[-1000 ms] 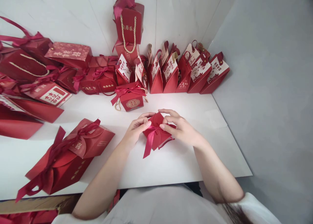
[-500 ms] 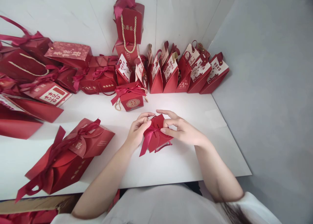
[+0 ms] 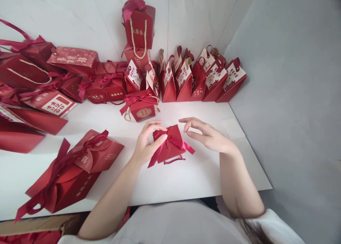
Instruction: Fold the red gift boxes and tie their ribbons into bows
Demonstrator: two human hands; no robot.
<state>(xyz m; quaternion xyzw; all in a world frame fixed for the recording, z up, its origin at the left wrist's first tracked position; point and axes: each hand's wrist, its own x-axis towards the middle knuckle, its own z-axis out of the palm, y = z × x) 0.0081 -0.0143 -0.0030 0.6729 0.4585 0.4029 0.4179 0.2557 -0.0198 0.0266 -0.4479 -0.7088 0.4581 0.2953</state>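
Observation:
A small red gift box sits on the white table in front of me. Crimson ribbon is tied in a knot across its folded-petal top, with one tail to each side. A dark red cord handle lies at its near edge. My left hand is curled over the box's left side, thumb on the top by the ribbon and fingers at the far left edge. To the right of the box, my right hand hovers apart from it with bent, spread fingers and nothing in them.
Two larger ribboned gift boxes lean together at left. Behind stands a small box with a gold medallion, then a row of upright red bags along the wall. More boxes crowd the back left. A carton sits below the table edge.
My right hand has let go of the box and moved right. The ribbon's right tail now shows. The box has turned and shifted slightly left, while my left hand stays at it.

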